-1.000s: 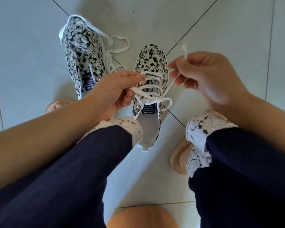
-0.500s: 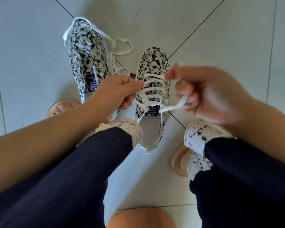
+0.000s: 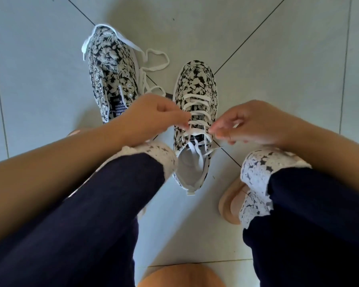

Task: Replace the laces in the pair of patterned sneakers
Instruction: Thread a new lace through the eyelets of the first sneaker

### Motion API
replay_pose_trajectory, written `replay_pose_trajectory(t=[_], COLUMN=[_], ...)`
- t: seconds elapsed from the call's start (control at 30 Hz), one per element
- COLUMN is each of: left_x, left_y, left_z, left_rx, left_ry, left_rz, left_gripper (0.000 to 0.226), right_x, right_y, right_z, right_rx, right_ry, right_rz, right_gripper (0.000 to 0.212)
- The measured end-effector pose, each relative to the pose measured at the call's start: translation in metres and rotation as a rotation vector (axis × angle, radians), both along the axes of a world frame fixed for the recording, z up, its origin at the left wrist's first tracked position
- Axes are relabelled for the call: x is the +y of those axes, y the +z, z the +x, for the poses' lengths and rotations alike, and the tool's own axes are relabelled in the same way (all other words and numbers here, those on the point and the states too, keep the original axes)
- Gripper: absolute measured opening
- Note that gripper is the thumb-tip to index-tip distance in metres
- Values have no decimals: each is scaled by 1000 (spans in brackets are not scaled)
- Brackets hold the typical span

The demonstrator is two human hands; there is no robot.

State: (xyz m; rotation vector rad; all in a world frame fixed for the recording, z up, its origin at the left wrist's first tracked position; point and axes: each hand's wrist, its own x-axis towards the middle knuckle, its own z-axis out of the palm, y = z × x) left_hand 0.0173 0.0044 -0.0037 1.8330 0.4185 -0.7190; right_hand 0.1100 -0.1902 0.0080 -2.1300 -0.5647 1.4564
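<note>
Two black-and-white floral sneakers stand on the tiled floor. The right sneaker [image 3: 196, 83] carries a white lace [image 3: 195, 112] threaded across its eyelets, and the lace ends hang into its opening. My left hand [image 3: 151, 114] pinches the lace at the sneaker's left top eyelets. At the right top eyelets my right hand [image 3: 253, 123] pinches the lace with its fingertips. The left sneaker [image 3: 110, 67] lies further back with no lace in its eyelets. A loose white lace [image 3: 153, 65] curls on the floor beside it.
My knees in dark trousers with white lace cuffs flank the right sneaker. A tan sandal [image 3: 230, 201] is under my right leg and another [image 3: 75, 132] peeks out behind my left forearm. An orange round object [image 3: 180, 276] sits at the bottom edge.
My right hand has come down from a raised pull to the sneaker's top eyelets. The lace end it held aloft now lies inside the shoe opening. My left hand stayed at the eyelets.
</note>
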Motion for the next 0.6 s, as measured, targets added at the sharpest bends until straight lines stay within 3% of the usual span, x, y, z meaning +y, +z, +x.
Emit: replay_pose_trajectory(t=[0.13, 0.27, 0.47, 0.6], left_x=[-3, -7, -15, -14], left_y=[-32, -46, -46, -46], left_z=[19, 27, 29, 28], left_rx=[-109, -138, -206, -181], left_ry=[27, -33, -128, 20], left_rz=[317, 365, 453, 336], left_gripper=[14, 19, 10, 5], right_x=[6, 19, 28, 24], right_y=[-28, -47, -51, -46], right_z=[13, 8, 5, 6], right_rx=[-138, -214, -356, -275], right_ry=[-231, -265, -148, -223], right_rz=[-26, -33, 17, 93], right_gripper=[10, 12, 10, 4])
